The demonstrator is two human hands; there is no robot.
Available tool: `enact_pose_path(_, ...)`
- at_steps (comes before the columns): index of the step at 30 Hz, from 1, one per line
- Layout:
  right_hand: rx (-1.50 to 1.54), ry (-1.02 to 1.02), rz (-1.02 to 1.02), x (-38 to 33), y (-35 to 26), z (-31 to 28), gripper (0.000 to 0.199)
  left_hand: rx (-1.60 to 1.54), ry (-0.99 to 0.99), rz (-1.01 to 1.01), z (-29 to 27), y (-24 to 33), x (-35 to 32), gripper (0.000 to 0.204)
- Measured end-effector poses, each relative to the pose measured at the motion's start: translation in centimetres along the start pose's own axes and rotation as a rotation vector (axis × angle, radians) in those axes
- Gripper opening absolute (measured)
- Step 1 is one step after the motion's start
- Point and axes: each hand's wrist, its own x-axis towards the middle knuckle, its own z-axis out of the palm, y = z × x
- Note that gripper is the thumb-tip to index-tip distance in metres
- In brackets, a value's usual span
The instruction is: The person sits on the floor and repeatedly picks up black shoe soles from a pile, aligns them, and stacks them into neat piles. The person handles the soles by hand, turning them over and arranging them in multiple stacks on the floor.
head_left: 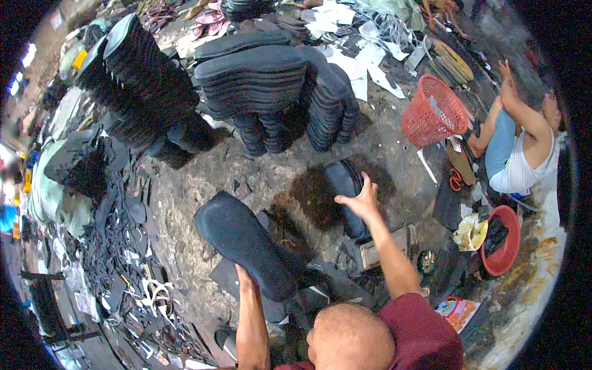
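Note:
A large black shoe sole slants across the middle of the floor area, and my left hand holds its near left edge from beneath. The fingers of that hand are mostly hidden under the sole. To the right, my right hand spans a second black shoe sole, thumb across its top and fingers at its far right edge. This second piece stands nearly lengthwise away from me over a dark patch of floor. Whether it is one sole or several together, I cannot tell.
Tall stacks of black soles stand ahead, with more stacks at far left. Black scraps cover the left floor. A red basket, a red basin and another seated person are at right.

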Motion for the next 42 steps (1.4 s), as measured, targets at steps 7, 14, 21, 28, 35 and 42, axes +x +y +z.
enact_pose_path(7, -0.04, 0.115, -0.181, -1.8, -1.0, -0.3, 0.119, 0.037, 0.002, 0.007, 2.0, 0.5, -1.5, 0.079)
enact_pose_path(14, 1.027, -0.458, -0.202, 16.4, -13.1, -18.2, 0.043, 0.045, 0.055, 0.076, 2.1, 2.0, -1.5, 0.079)
enact_pose_path(21, 0.836, -0.55, -0.21, 29.6, -19.1, -16.3, 0.053, 0.021, 0.074, 0.093, 3.7, 1.2, -1.7, 0.079)
enact_pose_path(28, 0.688, -0.461, -0.128, 27.9, -20.8, -14.1, 0.073, 0.018, 0.094, 0.12, 4.3, 1.1, -1.9, 0.079)
enact_pose_path(35, 0.506, -0.062, -0.285, 26.8, -20.5, -16.1, 0.102, -0.013, -0.004, 0.139, 7.9, 0.1, -1.5, 0.08)
enact_pose_path(42, 0.272, -0.218, -1.171, -11.9, -18.2, -6.8, 0.088, -0.026, -0.118, 0.235, 14.8, 3.5, -1.9, 0.08)
